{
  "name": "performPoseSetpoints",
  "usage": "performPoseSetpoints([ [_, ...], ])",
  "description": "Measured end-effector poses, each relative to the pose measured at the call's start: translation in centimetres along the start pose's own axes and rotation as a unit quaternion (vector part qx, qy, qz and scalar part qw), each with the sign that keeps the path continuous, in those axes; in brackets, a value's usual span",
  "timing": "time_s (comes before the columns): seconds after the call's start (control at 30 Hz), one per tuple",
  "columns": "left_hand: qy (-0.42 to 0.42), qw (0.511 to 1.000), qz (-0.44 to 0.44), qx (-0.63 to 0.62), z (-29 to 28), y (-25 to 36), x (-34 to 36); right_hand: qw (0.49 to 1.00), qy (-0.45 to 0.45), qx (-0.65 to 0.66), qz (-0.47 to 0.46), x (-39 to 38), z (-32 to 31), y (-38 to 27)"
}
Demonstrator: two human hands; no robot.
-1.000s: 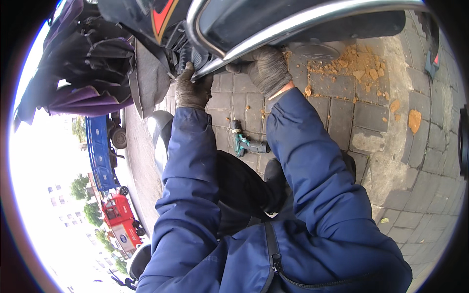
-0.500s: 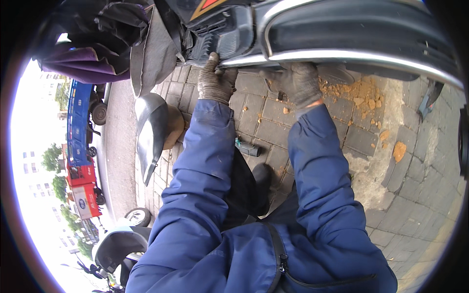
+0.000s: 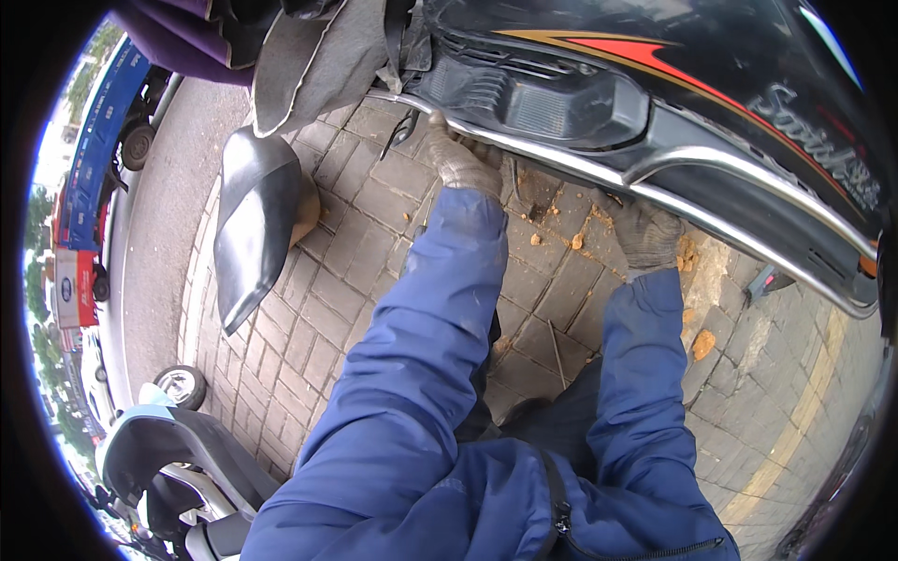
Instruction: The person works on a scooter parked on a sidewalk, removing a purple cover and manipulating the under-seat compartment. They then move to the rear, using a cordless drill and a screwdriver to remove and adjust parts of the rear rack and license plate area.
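Observation:
A black motor scooter with a red and gold stripe stretches across the top of the view. Along its lower side runs a chrome trim rail, below the ribbed footboard. My left hand, in a grey-brown work glove, grips this lower edge, thumb up at the rail and fingers tucked beneath. Farther right, my gloved right hand is curled under the same edge; its fingertips are partly hidden by the bodywork.
Crumbled orange-brown dirt lies on the paving. A glossy black saddle-shaped piece rests at the left. Another scooter stands lower left, near a wheel. A blue truck is on the road. A thin stick lies near my legs.
The view has shifted and turned, bringing more of the footboard and striped bodywork into sight. Both hands remain at the scooter's lower edge. The teal tool on the paving no longer shows.

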State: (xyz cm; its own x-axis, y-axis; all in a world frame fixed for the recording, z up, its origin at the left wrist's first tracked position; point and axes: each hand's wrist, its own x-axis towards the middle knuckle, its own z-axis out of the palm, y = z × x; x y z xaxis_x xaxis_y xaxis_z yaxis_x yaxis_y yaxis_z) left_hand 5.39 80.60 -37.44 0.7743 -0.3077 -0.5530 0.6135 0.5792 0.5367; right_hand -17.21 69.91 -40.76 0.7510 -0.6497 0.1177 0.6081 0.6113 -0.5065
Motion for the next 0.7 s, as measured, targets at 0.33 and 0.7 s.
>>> performPoseSetpoints([
  [0.33, 0.030, 0.996, -0.053, -0.059, -0.9, 3.0, 10.1, 0.999, 0.040, -0.009, 0.018, 0.2, 0.3, -0.4],
  [0.7, -0.194, 0.973, 0.016, -0.120, -0.4, 2.4, 14.4, 0.996, 0.075, -0.019, 0.041, 0.4, 0.8, -0.7],
])
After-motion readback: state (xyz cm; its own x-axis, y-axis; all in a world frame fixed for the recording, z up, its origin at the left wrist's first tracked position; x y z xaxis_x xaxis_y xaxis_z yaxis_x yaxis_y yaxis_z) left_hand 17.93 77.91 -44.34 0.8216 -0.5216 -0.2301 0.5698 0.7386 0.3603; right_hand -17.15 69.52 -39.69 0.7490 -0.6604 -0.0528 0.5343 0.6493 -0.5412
